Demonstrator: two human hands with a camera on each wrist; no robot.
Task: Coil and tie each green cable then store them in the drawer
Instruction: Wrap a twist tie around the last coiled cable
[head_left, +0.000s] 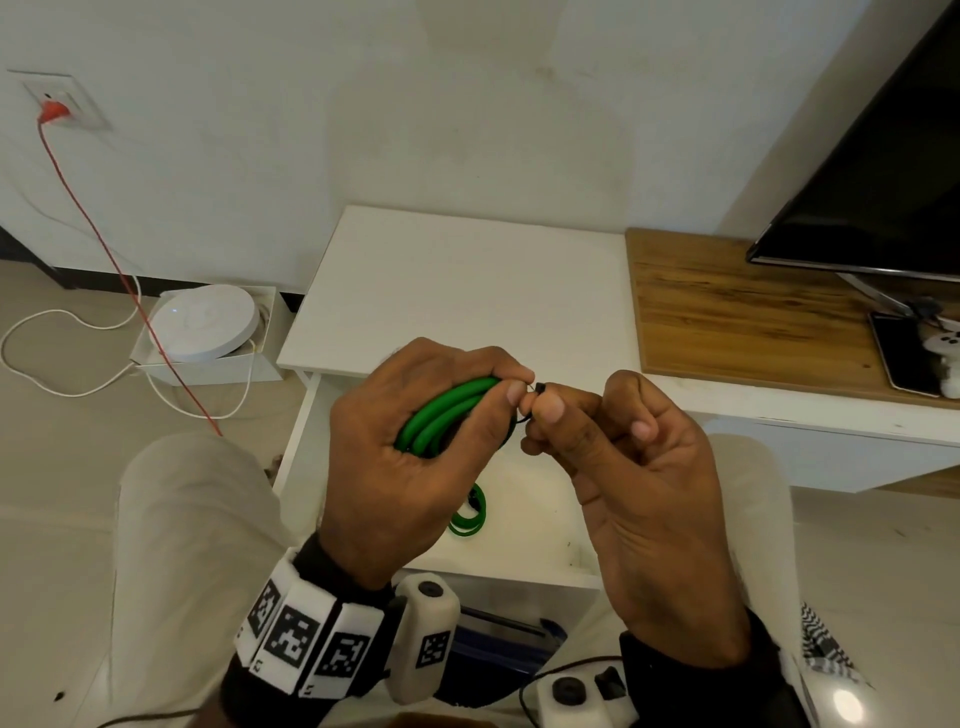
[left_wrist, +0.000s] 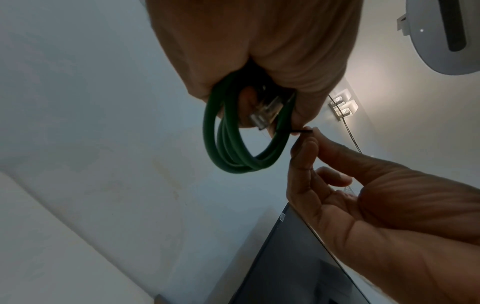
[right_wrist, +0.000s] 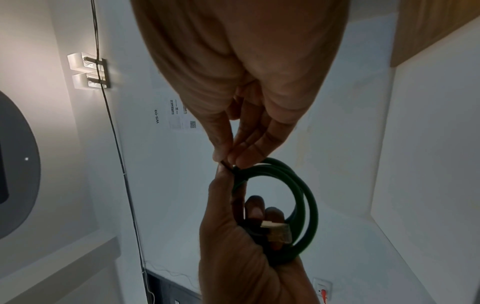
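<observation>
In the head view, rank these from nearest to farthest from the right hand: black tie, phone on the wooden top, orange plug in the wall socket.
1. black tie, pinched at the right hand fingertips
2. phone, on the right
3. orange plug, far upper left

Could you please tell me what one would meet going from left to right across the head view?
Wall socket with red plug → white round device → left hand gripping the coiled green cable → right hand pinching the black tie → wooden top → television.
</observation>
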